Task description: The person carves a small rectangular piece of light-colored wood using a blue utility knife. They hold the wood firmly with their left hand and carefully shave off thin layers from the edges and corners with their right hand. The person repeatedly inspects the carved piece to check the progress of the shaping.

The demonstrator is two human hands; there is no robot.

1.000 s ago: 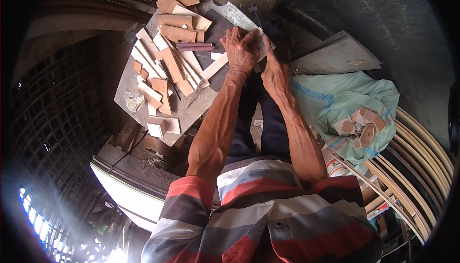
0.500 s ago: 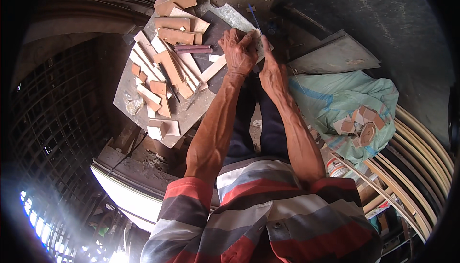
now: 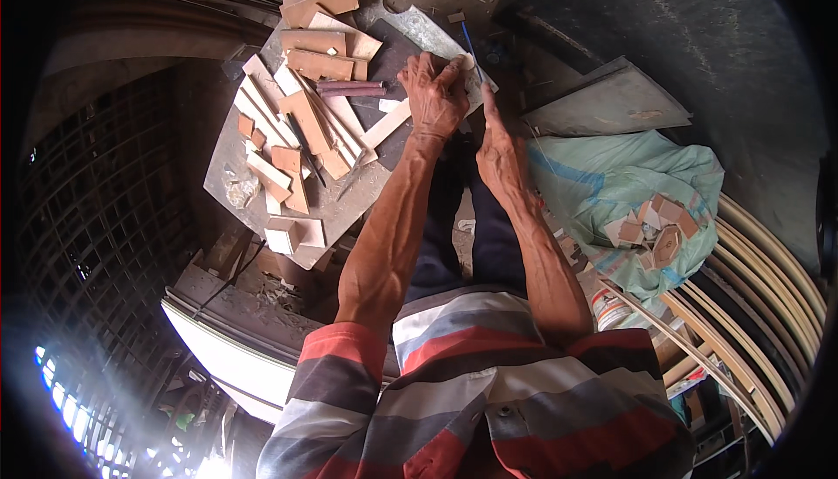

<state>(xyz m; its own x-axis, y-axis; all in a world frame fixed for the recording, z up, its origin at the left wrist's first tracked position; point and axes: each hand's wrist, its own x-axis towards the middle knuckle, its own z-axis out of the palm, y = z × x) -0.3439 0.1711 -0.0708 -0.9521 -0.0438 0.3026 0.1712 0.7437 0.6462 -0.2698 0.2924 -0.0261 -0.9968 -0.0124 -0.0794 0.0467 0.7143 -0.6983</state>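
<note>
My left hand is closed, its fingers bent and pressing down at the right edge of the work table. Under it lies a pale wooden strip, which shows on the near side of the hand. Just right of it, my right hand is closed around a thin, blue-framed saw, index finger stretched along it. The saw points away from me past the table edge, close to my left fingertips. Its handle is hidden in my right hand, and where the blade meets the wood is too small to tell.
Several cut wooden pieces are heaped on the table, beside two dark red sticks. At right are a pale green sack with wood offcuts, a grey board and long curved strips.
My right hand and the blue saw have drawn back slightly toward me. My left hand stays pressed in the same place on the wooden strip.
</note>
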